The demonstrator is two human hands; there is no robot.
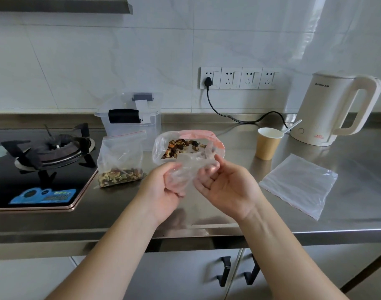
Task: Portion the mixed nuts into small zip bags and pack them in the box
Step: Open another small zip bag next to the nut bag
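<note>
A: Hand status?
B: Left hand (171, 184) and right hand (225, 187), frame centre, both grips closed on the crumpled clear zip bag with mixed nuts (185, 152), held above the steel tabletop (347, 169).
A: Other items?
B: Second clear zip bag of nuts (120, 163) stands left of it. Clear plastic lidded box (131, 121) sits behind. Flat empty zip bags (299, 185) lie at right.

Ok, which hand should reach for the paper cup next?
Probably the right hand: the paper cup stands on its side of the counter, while the left hand can keep its grip on the small zip bag.
</note>
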